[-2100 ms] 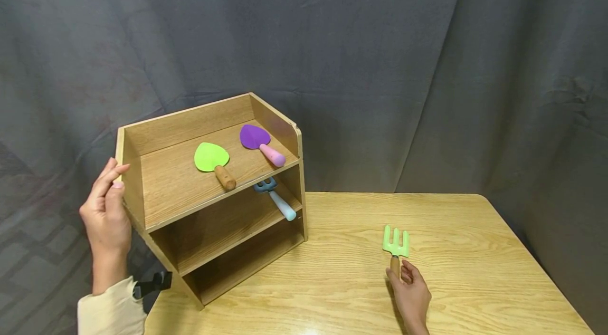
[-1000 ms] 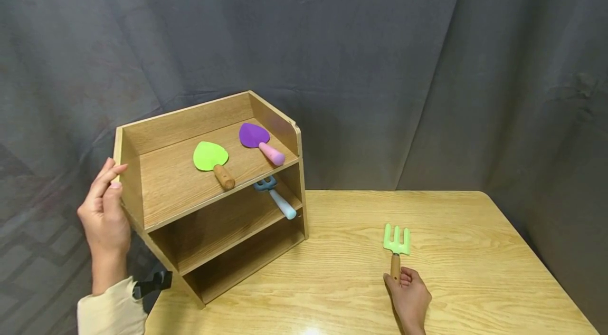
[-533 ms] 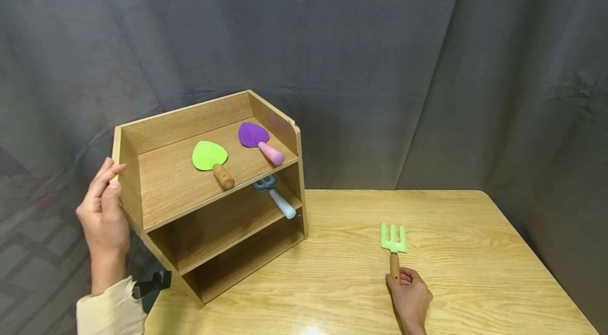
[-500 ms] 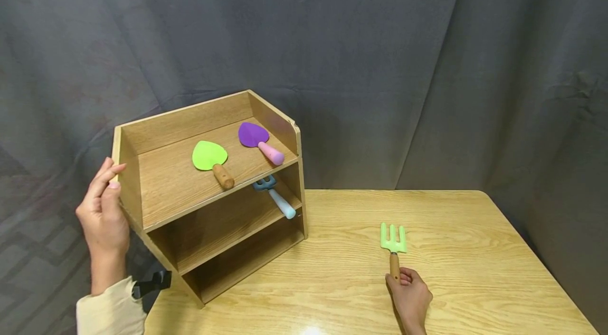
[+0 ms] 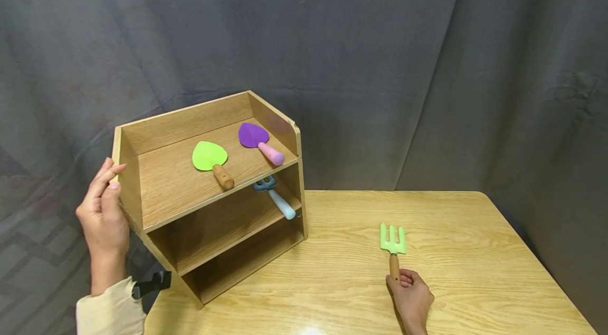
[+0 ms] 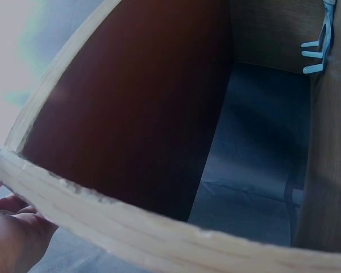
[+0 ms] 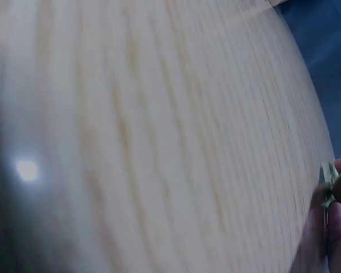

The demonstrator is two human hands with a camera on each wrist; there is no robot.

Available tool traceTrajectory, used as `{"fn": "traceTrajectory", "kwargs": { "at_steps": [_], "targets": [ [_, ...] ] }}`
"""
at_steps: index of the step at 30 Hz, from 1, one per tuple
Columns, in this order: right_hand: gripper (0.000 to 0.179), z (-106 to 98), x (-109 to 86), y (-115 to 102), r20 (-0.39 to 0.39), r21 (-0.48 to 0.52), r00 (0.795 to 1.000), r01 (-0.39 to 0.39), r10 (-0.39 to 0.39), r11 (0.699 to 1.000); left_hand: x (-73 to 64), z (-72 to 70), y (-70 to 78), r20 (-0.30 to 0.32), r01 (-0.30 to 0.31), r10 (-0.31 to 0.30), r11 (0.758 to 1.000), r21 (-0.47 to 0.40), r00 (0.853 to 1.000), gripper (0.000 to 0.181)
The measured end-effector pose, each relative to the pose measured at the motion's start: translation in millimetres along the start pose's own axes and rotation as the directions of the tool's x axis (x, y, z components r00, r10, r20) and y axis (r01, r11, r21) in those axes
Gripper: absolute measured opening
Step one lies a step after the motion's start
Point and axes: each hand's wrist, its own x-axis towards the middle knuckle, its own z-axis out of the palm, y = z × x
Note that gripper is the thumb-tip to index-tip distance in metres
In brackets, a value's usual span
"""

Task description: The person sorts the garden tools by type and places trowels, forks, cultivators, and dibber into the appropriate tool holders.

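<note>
My left hand [image 5: 104, 213] holds the left side panel of a small wooden shelf [image 5: 190, 266], thumb and fingers at its edge; the left wrist view shows the hand [image 6: 17, 233] beside that panel. Out to the right, my right hand [image 5: 410, 298] pinches the end of the wooden handle of a light green hand fork [image 5: 393, 242], its three tines pointing away from me over the table. In the right wrist view only fingers [image 7: 340, 222] and a sliver of the fork show at the right edge.
On the shelf's top board lie a lime green trowel [image 5: 210, 155] and a purple trowel [image 5: 254, 135] with a pink handle. A blue hand fork [image 5: 282, 204] rests on the middle level, handle sticking out. Under everything is a wood-grain table [image 5: 342, 261], with grey cloth [image 5: 361, 71] behind.
My right hand has slid down to the end of the hand fork's handle, baring more of it, and the fork has shifted slightly left. The left hand stays on the shelf.
</note>
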Motion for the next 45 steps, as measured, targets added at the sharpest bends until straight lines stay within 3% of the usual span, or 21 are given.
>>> {"fn": "traceTrajectory", "kwargs": {
  "at_steps": [10,25,37,45],
  "targets": [
    [0.029,-0.2,-1.7,3.8,-0.008,0.028,1.000,-0.019,0.020,0.999,0.4,0.2,0.1,-0.004,-0.006,0.006,1.000,-0.015,1.000,0.034],
    [0.022,-9.2,1.1,1.3,-0.049,0.067,0.998,0.037,-0.033,0.997,0.3,0.2,0.0,-0.006,-0.010,0.010,1.000,-0.017,1.000,0.034],
    [0.025,-17.9,7.2,4.9,-0.086,0.105,0.996,-0.021,0.030,0.994,0.4,0.1,-0.8,-0.004,-0.014,0.014,1.000,-0.017,1.000,0.034],
    [0.024,-16.7,6.5,5.0,-0.124,0.101,0.992,0.011,0.001,0.995,0.0,0.4,-0.9,-0.006,-0.015,0.015,1.000,-0.020,1.000,0.034]
  ]
}}
